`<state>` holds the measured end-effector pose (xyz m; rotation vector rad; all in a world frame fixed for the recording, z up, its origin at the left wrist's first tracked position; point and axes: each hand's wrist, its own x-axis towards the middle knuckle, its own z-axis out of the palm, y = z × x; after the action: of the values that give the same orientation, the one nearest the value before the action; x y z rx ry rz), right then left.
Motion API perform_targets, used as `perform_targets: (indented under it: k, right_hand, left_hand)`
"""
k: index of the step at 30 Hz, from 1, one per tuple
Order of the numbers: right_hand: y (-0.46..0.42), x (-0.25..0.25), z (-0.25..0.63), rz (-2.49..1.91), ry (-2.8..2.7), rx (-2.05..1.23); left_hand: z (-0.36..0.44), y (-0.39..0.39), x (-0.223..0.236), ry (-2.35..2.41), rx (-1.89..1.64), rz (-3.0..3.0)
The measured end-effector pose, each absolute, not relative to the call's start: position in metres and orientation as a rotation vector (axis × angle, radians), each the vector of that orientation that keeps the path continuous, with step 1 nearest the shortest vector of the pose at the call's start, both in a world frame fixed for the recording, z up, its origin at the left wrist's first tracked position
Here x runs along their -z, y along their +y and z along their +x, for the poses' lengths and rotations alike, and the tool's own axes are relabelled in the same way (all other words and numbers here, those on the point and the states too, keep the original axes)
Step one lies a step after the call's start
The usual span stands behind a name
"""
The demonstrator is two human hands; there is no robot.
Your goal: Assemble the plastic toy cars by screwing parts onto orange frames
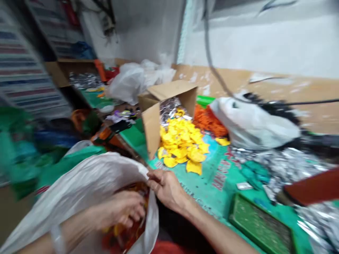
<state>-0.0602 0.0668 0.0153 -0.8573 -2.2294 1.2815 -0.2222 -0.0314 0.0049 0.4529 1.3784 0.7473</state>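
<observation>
Left hand (119,211) in bag, right hand (165,188) on its rim

Two hands in frame, both the person's own, both at the mouth of one white plastic bag (79,190). Right hand half closed, fingers pinching the bag's edge, back of the hand up, forearm coming in from lower right. Left hand curled, fingers down inside the mouth, right over a mix of red, orange and yellow pieces (123,234). Can't tell if it has hold of any; blur and the bag hide the fingertips. Left forearm lies almost level from lower left, with one white bangle (57,240) at the wrist. Hands nearly touching.

Bag is held at the near edge of a teal printed sheet (219,180). On that sheet, ahead of the hands:
- 1 cardboard box (169,93) on its side, open end toward the hands, silver foil scraps (169,109) inside
- 1 heap of yellow cut pieces (182,144) spilling from it, too many to count
- 1 orange heap (209,121) just behind the yellow
- 1 white sack (254,123) to the right
- 1 spread of silver foil scraps (283,165) at right
- 1 green tray (261,225) at lower right

Further back: 1 second cardboard box (71,70) holding silver scraps, beside 1 translucent plastic bag (135,83).
</observation>
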Motion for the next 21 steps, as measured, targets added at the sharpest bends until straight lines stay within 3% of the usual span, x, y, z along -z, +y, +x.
perform_targets:
  k: [4, 8, 12, 21]
  right_hand:
    - [0.112, -0.019, -0.011, -1.126, -2.055, -1.054]
    - [0.162, -0.012, 0.040, -1.432, -1.919, -0.865]
    - [0.190, -0.008, 0.077, -1.722, -1.923, -0.746]
    - [0.204, -0.003, 0.114, -2.134, -2.046, -0.596]
  left_hand:
    - [-0.185, 0.011, -0.041, 1.201, -0.381, 0.886]
    - [-0.143, 0.074, -0.060, 1.133, -0.448, 1.332]
    - [-0.095, 0.157, -0.056, 1.225, -0.612, 1.881]
    - [0.006, 0.311, -0.021, 1.550, -0.569, 2.270]
